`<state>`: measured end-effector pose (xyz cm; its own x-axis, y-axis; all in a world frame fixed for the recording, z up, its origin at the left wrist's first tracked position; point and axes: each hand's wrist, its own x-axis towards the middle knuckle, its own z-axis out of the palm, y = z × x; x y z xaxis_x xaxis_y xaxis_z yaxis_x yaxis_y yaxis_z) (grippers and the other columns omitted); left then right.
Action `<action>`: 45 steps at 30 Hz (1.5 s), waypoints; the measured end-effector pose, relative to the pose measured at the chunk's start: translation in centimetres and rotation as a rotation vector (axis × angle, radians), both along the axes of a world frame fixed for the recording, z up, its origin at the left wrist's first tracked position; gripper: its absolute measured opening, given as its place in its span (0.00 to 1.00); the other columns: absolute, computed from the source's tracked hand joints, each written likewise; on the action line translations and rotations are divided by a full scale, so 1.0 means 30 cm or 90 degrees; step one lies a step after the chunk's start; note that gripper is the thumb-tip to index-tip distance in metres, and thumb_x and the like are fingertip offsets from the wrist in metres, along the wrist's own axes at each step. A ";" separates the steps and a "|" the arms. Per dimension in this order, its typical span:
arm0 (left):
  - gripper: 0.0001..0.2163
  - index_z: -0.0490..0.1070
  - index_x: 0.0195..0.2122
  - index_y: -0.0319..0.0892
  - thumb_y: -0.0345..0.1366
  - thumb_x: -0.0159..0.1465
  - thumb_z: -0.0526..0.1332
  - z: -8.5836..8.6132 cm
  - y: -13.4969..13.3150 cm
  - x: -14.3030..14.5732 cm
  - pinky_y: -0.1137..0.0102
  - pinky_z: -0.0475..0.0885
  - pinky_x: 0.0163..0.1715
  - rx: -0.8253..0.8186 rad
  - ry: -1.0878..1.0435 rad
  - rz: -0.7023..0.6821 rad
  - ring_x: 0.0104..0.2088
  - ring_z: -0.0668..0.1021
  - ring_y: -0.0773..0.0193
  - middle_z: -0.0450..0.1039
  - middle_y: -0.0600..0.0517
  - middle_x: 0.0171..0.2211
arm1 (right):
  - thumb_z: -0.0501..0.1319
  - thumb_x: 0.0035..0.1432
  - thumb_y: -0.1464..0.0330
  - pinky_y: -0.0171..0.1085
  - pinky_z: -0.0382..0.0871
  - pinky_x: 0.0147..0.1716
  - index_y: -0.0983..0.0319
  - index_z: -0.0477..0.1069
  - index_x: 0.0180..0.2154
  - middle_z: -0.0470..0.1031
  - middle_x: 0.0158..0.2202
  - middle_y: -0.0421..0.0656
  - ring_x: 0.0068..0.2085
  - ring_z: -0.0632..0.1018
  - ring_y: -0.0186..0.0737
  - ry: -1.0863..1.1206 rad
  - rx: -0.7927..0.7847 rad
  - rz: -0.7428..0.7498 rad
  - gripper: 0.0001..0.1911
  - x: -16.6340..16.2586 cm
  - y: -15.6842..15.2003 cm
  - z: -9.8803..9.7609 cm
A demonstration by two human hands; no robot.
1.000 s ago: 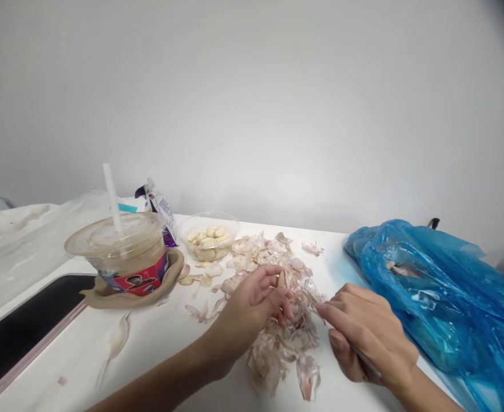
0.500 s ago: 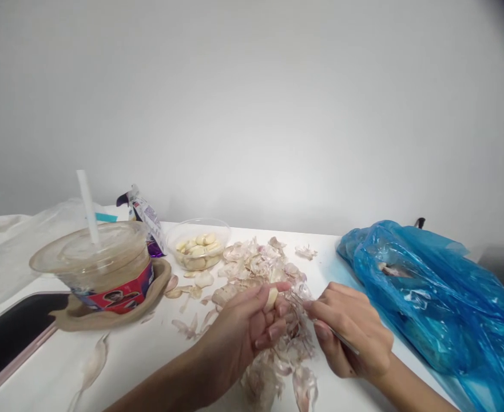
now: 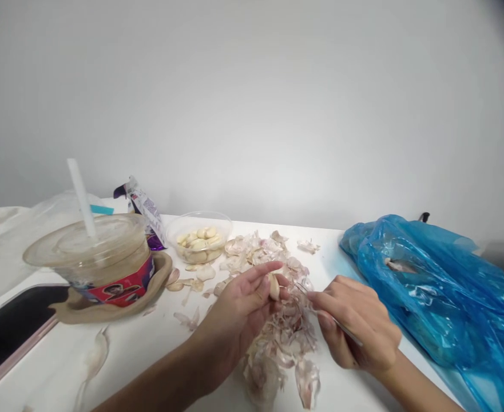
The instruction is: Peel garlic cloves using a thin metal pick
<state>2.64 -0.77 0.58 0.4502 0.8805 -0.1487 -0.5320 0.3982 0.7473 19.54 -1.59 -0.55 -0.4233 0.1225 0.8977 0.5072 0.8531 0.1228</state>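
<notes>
Between the thumb and fingers of my left hand (image 3: 247, 303) is a garlic clove (image 3: 274, 287), pale and partly in skin. My right hand (image 3: 357, 323) is closed round a thin metal utensil (image 3: 348, 333). Its slim tip points left toward the clove, apart from it; the tip is too small to make out clearly. Below both hands spreads a heap of papery garlic skins (image 3: 292, 329). Behind my left hand, a clear plastic bowl (image 3: 223, 232) holds several peeled cloves (image 3: 200, 239).
At left, a plastic drink cup (image 3: 118, 274) with a white straw stands in a cardboard holder (image 3: 161, 274), beside a dark-screened device (image 3: 11, 326). A purple-and-white wrapper (image 3: 146, 212) stands behind. A blue plastic bag (image 3: 410, 297) lies at right. A grey-white wall rises behind the table.
My right hand and the utensil have shifted slightly right and down, away from the clove. The clove is turned in my left fingers and shows more. The view has shifted a little.
</notes>
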 end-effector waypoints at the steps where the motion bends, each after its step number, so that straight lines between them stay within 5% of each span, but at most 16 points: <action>1: 0.10 0.67 0.44 0.37 0.26 0.62 0.54 -0.002 0.002 -0.001 0.76 0.65 0.33 0.000 0.002 0.001 0.29 0.70 0.73 0.68 0.52 0.30 | 0.53 0.51 0.78 0.34 0.53 0.17 0.71 0.68 0.35 0.64 0.17 0.40 0.18 0.64 0.32 -0.003 0.006 0.000 0.08 -0.008 -0.003 0.000; 5: 0.08 0.68 0.40 0.35 0.28 0.63 0.52 -0.021 0.017 -0.003 0.78 0.63 0.24 -0.018 -0.050 -0.020 0.23 0.66 0.74 0.63 0.54 0.25 | 0.51 0.52 0.77 0.34 0.49 0.16 0.72 0.68 0.33 0.64 0.15 0.41 0.16 0.62 0.32 -0.062 0.071 0.018 0.09 -0.044 -0.008 -0.019; 12: 0.07 0.66 0.39 0.37 0.30 0.64 0.51 -0.024 0.029 -0.008 0.80 0.48 0.14 -0.047 -0.090 -0.065 0.14 0.53 0.79 0.51 0.61 0.19 | 0.52 0.52 0.77 0.35 0.51 0.16 0.71 0.68 0.33 0.67 0.15 0.41 0.17 0.64 0.33 -0.083 0.040 0.011 0.08 -0.053 0.013 -0.047; 17: 0.14 0.67 0.41 0.38 0.42 0.64 0.49 -0.004 0.020 -0.018 0.79 0.44 0.13 -0.036 -0.003 -0.055 0.13 0.50 0.79 0.60 0.59 0.18 | 0.53 0.52 0.77 0.35 0.51 0.17 0.72 0.68 0.34 0.67 0.16 0.41 0.17 0.63 0.33 -0.074 0.040 0.004 0.08 -0.034 0.025 -0.039; 21: 0.21 0.67 0.28 0.39 0.50 0.62 0.45 -0.002 0.029 -0.029 0.77 0.41 0.11 -0.026 0.015 -0.062 0.11 0.44 0.76 0.50 0.63 0.09 | 0.54 0.52 0.77 0.35 0.51 0.17 0.72 0.68 0.34 0.68 0.17 0.42 0.18 0.63 0.33 -0.069 0.037 -0.010 0.08 -0.024 0.036 -0.037; 25: 0.24 0.58 0.17 0.40 0.52 0.61 0.42 -0.014 0.046 -0.036 0.76 0.42 0.12 -0.040 -0.067 -0.099 0.12 0.43 0.76 0.42 0.63 0.10 | 0.53 0.52 0.77 0.35 0.49 0.17 0.71 0.67 0.35 0.67 0.17 0.41 0.18 0.61 0.33 -0.094 0.031 -0.011 0.08 -0.028 0.038 -0.047; 30: 0.21 0.65 0.31 0.39 0.47 0.64 0.39 -0.013 0.052 -0.033 0.78 0.43 0.12 -0.100 -0.100 -0.127 0.12 0.47 0.77 0.53 0.60 0.18 | 0.54 0.51 0.77 0.36 0.50 0.18 0.70 0.67 0.35 0.66 0.16 0.41 0.19 0.61 0.33 -0.096 0.002 -0.013 0.08 -0.030 0.037 -0.051; 36: 0.17 0.65 0.45 0.32 0.37 0.66 0.42 0.018 0.042 -0.034 0.81 0.48 0.12 -0.128 -0.116 -0.097 0.15 0.54 0.77 0.53 0.58 0.21 | 0.53 0.53 0.78 0.36 0.56 0.18 0.71 0.66 0.41 0.69 0.19 0.44 0.21 0.65 0.35 -0.020 -0.036 0.006 0.12 -0.021 0.034 -0.043; 41: 0.15 0.67 0.47 0.33 0.36 0.65 0.48 0.032 0.012 -0.032 0.82 0.54 0.14 -0.136 -0.102 -0.077 0.17 0.58 0.77 0.57 0.57 0.23 | 0.52 0.56 0.77 0.37 0.66 0.24 0.67 0.62 0.50 0.73 0.32 0.47 0.29 0.72 0.37 0.076 -0.137 0.091 0.18 -0.015 0.015 -0.040; 45: 0.14 0.69 0.45 0.31 0.34 0.64 0.50 0.022 0.002 -0.018 0.80 0.59 0.17 -0.095 -0.111 -0.055 0.18 0.62 0.76 0.61 0.55 0.23 | 0.51 0.60 0.73 0.39 0.71 0.31 0.63 0.67 0.47 0.72 0.38 0.48 0.36 0.74 0.39 0.216 -0.301 0.106 0.14 -0.025 0.001 -0.031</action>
<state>2.11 -0.69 1.26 0.5533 0.8114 -0.1882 -0.6064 0.5473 0.5769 18.78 -1.57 -1.47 -0.1706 0.4980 0.8502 0.3059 0.8470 -0.4347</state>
